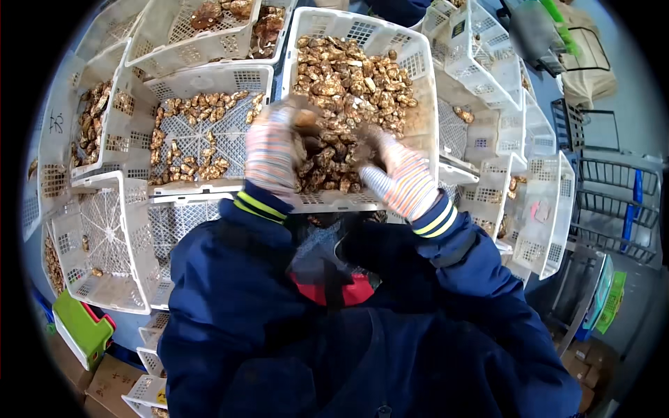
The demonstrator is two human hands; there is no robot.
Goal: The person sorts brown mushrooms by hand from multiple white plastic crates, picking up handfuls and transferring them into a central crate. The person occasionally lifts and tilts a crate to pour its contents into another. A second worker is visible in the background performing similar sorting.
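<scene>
A white plastic crate point(429, 104) stands before me, heaped with small brown-and-cream mottled pieces point(339, 78) that look like mushrooms or tubers; which, I cannot tell. My left hand point(279, 146), in a striped knit glove with dirty fingertips, is over the heap's left side, a brownish piece seemingly at its fingers, blurred by motion. Gloved alike, my right hand point(394, 167) has its fingers spread at the lower right of the heap; whether it grips a piece is hidden by blur. Left of it, a shallower crate point(209, 185) holds similar pieces along its edges and in small groups.
More white crates surround me, such as a tilted one point(123, 245) at left and a stack point(543, 209) at right. Large brown clumps point(206, 14) lie in a crate at upper left. A green step stool point(81, 324) and black wire baskets point(616, 177) are farther out.
</scene>
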